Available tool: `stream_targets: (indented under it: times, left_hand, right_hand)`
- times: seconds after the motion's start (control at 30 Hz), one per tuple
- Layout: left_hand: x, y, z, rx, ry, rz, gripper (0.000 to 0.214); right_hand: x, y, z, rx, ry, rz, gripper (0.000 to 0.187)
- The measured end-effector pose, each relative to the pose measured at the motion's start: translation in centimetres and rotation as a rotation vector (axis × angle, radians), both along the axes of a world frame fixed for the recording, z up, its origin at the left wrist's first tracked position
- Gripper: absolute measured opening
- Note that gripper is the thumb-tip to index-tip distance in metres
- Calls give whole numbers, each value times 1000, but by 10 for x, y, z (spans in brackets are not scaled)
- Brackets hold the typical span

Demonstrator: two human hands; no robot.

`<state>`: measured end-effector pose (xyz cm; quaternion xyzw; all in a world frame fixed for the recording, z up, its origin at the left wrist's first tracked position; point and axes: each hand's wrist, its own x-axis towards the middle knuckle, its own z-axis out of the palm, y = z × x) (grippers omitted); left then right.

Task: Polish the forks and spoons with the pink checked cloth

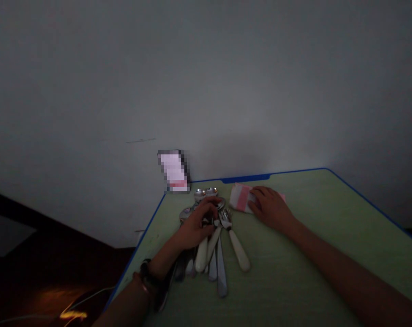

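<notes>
My left hand point(195, 225) is over a pile of cutlery, its fingers curled down and a gap showing between thumb and forefinger. Beneath it, several pieces fan out: shiny spoons point(199, 195) at the far end, plain metal handles point(221, 268) and cream handles point(201, 255) toward me. On the pile's right side lies a fork point(238, 247) with a cream handle, apart from both hands. A pink-and-white folded cloth point(241, 197) lies right of the pile. My right hand point(272, 209) rests on it, fingers stretched over its top. The left palm hides part of the pile.
A phone-like device point(174, 170), blurred out, leans against the grey wall point(206, 91) at the table's back left corner. The pale green table point(328, 227) has a blue edge. Left of it, a cable point(90, 295) hangs near a dark floor.
</notes>
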<state>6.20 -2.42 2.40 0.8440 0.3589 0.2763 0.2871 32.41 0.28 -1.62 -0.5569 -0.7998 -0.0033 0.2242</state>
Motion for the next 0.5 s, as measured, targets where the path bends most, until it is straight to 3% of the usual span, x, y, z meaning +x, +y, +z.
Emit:
stream_targets:
  times: [0.1, 0.23, 0.4, 0.5]
  left_hand:
    - [-3, 1, 3, 24, 38, -5, 38]
    - [-8, 3, 8, 172, 216, -42, 45]
    - [-7, 4, 16, 401, 353, 117, 30]
    - [5, -6, 17, 418, 452, 124, 28]
  right_hand:
    - [0, 1, -1, 5, -2, -1, 41]
    - [-1, 2, -1, 2, 0, -1, 41]
    - [-3, 2, 0, -3, 3, -3, 41]
    - [-3, 3, -1, 3, 6, -1, 42]
